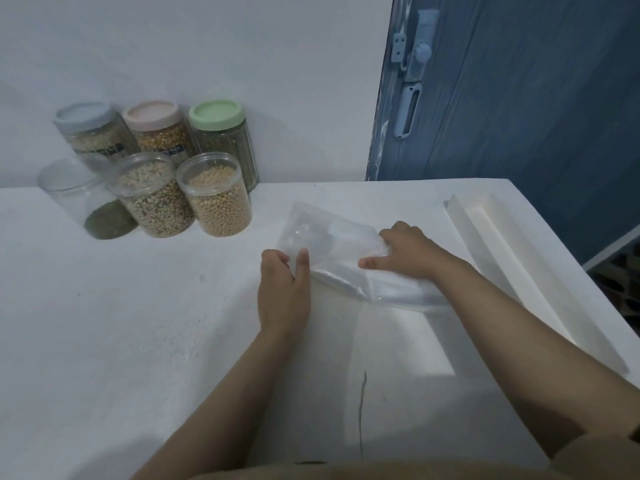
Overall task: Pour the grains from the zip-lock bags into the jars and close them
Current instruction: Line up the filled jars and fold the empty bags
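From the head view, we see our left hand [284, 292] pinching the near left corner of an empty zip-lock bag [332, 244], thumb on top and fingers curled around the edge. Our right hand [403, 251] grips the bag's right side, fingers bunched into the clear plastic and thumb stretched out towards the left hand. The bag lies flat on the white surface [138, 323] between the two hands and reaches a little beyond them, away from us; a fold of it trails under our right forearm.

Well beyond and to the left of our left hand, six jars stand grouped against the wall. In the back row are a jar with a blue lid [86, 114], a jar with a pink lid [152, 114] and a jar with a green lid [215, 114], all holding grains. In front of them stand a nearly empty clear jar [79, 195] with a dark layer at the bottom, a jar of mixed beans [152, 199] and a jar of pale round grains [216, 199]; whether these three carry clear lids we cannot tell.

To the right of our right hand, a long white tray [519, 265] lies along the edge of the surface. Beyond it stands a blue door [519, 98] with a latch.
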The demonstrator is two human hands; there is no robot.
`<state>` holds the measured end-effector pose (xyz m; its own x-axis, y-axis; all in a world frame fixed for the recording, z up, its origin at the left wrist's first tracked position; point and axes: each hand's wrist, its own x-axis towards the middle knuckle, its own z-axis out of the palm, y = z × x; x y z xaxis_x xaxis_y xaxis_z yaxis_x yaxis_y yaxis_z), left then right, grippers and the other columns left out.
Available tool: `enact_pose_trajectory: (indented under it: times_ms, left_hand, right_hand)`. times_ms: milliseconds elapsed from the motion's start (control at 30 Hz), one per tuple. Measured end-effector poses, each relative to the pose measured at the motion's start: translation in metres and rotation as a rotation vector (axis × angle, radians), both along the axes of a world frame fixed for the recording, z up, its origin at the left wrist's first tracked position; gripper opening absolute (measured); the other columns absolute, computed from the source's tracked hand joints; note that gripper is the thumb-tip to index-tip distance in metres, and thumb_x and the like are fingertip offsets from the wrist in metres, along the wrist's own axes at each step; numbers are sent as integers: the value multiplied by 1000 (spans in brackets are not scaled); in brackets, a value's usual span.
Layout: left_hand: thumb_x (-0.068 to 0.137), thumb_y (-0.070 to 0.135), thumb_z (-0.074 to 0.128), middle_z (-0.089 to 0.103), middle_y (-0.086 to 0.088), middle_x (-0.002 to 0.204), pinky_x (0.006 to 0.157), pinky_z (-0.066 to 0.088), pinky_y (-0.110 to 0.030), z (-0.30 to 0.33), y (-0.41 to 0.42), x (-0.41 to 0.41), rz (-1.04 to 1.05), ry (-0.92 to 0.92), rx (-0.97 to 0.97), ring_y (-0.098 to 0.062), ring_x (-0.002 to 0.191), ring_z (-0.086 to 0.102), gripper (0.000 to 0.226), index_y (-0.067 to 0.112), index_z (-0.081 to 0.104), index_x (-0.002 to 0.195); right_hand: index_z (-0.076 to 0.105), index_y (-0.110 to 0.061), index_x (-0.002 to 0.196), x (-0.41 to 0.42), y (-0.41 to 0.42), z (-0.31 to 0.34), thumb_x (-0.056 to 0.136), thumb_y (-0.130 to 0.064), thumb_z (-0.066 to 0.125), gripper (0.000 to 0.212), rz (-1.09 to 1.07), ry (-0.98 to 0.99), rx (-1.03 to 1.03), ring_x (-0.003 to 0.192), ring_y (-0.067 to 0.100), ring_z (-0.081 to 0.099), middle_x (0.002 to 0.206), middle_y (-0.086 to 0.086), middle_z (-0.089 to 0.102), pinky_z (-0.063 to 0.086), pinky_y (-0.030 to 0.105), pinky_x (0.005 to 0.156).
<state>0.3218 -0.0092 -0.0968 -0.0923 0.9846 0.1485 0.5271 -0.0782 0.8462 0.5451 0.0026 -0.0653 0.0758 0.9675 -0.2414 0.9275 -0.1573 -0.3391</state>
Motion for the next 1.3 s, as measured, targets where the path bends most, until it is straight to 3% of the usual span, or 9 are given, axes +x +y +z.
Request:
enact_pose_trajectory:
  times_ms: [133,267,400,567,767,900,1033,1133,1300]
  left_hand:
    - [96,61,41,68,-1,91,81,51,-38,14,16,-4,-37,18,-229,-25,80,66,53,12,51,113]
    - [88,61,57,61,-9,120,76,62,-41,27,13,11,-125,-335,-482,-27,89,70,70,19,34,139]
    - [82,52,71,54,-6,132,82,60,-45,27,5,24,-176,-554,-608,-30,102,67,90,31,14,148]
    - [88,42,69,58,-1,127,85,58,-43,30,-11,43,-218,-725,-621,-24,105,66,69,26,28,142]
    - [93,34,65,64,-4,124,92,56,-43,39,-31,78,-314,-833,-492,-22,106,68,46,20,44,131]
    - [96,27,62,64,3,119,94,56,-39,48,-44,109,-347,-844,-315,-16,107,67,43,21,43,134]
    - [102,47,42,67,3,124,96,54,-40,57,-37,139,-502,-961,-443,-16,112,67,41,23,50,135]
    - [105,44,35,68,4,119,96,54,-38,58,-28,161,-544,-813,-423,-20,111,66,38,21,62,119]
    - [97,1,42,55,-1,136,107,35,-27,27,0,200,-676,-5,93,-20,126,47,39,15,59,129]
  right_hand:
    - [51,-16,84,-11,-15,1,82,-64,66,50,-116,187,36,83,20,56,89,0,57,41,31,64]
    - [58,-12,109,-31,-35,0,84,-59,66,53,-233,400,78,92,21,61,103,1,61,49,32,75]
    - [60,-9,104,-41,-55,2,92,-65,48,58,-266,502,100,94,23,63,101,4,64,49,34,81]
    - [60,-16,113,-40,-76,18,95,-69,30,64,-331,641,66,93,8,60,110,-2,62,45,22,76]
    - [53,-31,133,-3,-98,38,97,-60,44,47,-338,1092,-100,109,14,68,120,-8,70,50,40,102]
    - [36,-34,145,23,-116,61,94,-67,42,61,-329,811,-47,119,14,58,132,-14,57,45,35,102]
    - [43,-19,126,49,-130,74,101,-52,42,41,-460,566,334,96,19,57,111,-1,60,42,28,71]
    - [48,-16,117,73,-141,78,100,-48,47,36,-519,483,472,87,14,57,93,-8,58,40,24,64]
    - [56,-9,117,113,-160,74,102,-48,42,44,-636,489,527,100,23,58,109,3,60,40,30,78]
